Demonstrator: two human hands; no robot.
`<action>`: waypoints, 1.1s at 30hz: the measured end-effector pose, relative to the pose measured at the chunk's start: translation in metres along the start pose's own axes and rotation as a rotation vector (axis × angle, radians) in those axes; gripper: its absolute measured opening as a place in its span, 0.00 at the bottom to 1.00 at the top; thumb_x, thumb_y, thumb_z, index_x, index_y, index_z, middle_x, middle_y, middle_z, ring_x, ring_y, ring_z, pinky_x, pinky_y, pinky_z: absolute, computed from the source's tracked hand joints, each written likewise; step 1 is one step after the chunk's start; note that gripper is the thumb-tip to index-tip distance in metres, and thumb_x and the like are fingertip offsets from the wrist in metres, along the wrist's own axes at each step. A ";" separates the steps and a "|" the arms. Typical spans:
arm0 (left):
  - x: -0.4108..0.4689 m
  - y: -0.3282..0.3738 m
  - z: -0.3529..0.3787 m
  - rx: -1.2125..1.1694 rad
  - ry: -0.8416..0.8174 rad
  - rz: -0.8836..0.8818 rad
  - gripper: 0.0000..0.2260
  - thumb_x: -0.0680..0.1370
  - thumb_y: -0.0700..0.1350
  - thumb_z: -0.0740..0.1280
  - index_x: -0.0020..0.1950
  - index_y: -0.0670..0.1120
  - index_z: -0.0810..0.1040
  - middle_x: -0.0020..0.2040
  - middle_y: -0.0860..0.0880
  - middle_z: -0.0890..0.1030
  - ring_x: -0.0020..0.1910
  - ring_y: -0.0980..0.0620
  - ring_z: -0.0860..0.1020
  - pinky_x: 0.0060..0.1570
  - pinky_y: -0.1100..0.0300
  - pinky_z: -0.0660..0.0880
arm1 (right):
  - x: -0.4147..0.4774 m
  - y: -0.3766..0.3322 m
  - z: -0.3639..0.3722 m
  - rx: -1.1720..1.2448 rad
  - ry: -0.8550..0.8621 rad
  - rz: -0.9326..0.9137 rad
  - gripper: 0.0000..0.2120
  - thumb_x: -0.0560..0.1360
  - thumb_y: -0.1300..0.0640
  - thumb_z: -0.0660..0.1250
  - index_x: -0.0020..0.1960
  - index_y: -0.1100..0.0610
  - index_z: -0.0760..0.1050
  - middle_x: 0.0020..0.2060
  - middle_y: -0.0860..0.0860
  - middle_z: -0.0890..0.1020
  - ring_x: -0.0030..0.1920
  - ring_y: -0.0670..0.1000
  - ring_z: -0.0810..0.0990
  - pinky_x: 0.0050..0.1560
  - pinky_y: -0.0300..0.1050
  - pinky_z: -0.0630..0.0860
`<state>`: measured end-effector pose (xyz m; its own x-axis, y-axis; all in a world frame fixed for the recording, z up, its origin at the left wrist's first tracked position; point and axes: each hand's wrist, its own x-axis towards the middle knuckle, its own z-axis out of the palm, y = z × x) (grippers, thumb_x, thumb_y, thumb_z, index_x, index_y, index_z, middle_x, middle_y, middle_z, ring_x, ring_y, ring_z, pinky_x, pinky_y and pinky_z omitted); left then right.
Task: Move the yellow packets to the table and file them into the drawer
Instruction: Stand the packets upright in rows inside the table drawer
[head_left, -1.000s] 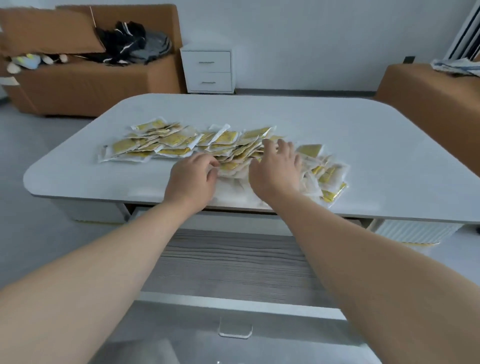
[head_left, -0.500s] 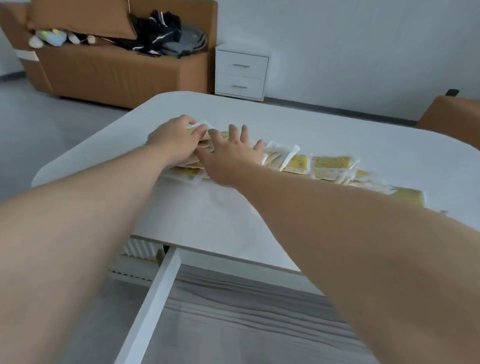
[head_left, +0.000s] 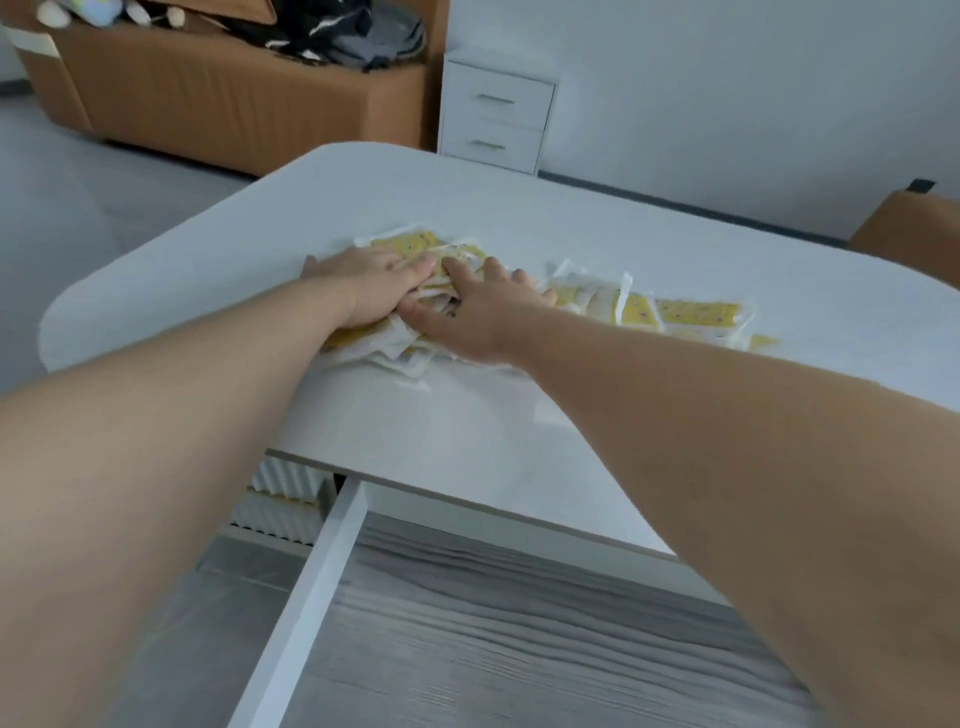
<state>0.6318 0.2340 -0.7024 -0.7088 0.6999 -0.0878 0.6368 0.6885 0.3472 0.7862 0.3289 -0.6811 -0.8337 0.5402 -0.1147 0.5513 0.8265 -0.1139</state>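
Both hands flat on the yellow packets (head_left: 696, 312), at the left end of the row. My left hand (head_left: 371, 288) presses palm-down, fingers straight, gripping nothing. My right hand (head_left: 480, 317) lies just beside it, fingers spread, pressing flat too, no grasp. Packets lie strewn on the white table (head_left: 597, 218), running off to the right. Drawer (head_left: 311, 587) is pulled out under the table's near edge, grey wood-grain bottom showing. Brown sofa (head_left: 208, 98) and white nightstand (head_left: 493, 114) at the far side.

My left hand (head_left: 371, 291) and right hand (head_left: 483, 319) hide the yellow packets (head_left: 696, 314) beneath them. The drawer (head_left: 311, 597) runs off the bottom edge, the desk (head_left: 519, 415) off the right.
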 end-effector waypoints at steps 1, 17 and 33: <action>-0.012 0.004 0.004 0.006 0.024 -0.008 0.39 0.73 0.77 0.40 0.77 0.61 0.65 0.79 0.57 0.62 0.79 0.49 0.60 0.76 0.38 0.52 | -0.009 0.004 -0.002 -0.025 -0.008 -0.017 0.48 0.68 0.17 0.45 0.82 0.39 0.45 0.82 0.52 0.50 0.80 0.64 0.49 0.74 0.73 0.49; -0.149 0.147 0.065 -0.051 0.097 -0.213 0.35 0.79 0.69 0.39 0.81 0.54 0.57 0.83 0.53 0.52 0.81 0.41 0.50 0.75 0.33 0.44 | -0.158 0.090 -0.024 -0.214 0.046 0.135 0.38 0.79 0.31 0.57 0.82 0.42 0.46 0.82 0.56 0.41 0.81 0.64 0.40 0.74 0.76 0.41; -0.173 0.195 0.052 -0.403 0.100 -0.445 0.25 0.84 0.56 0.49 0.78 0.50 0.65 0.81 0.47 0.59 0.81 0.39 0.47 0.74 0.33 0.42 | -0.277 0.123 -0.011 0.269 0.318 0.292 0.19 0.82 0.47 0.59 0.71 0.51 0.68 0.68 0.53 0.71 0.68 0.56 0.70 0.67 0.54 0.68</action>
<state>0.8945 0.2574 -0.6681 -0.9181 0.3269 -0.2242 0.1219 0.7710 0.6250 1.0848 0.2829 -0.6523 -0.5891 0.7988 0.1217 0.7172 0.5863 -0.3768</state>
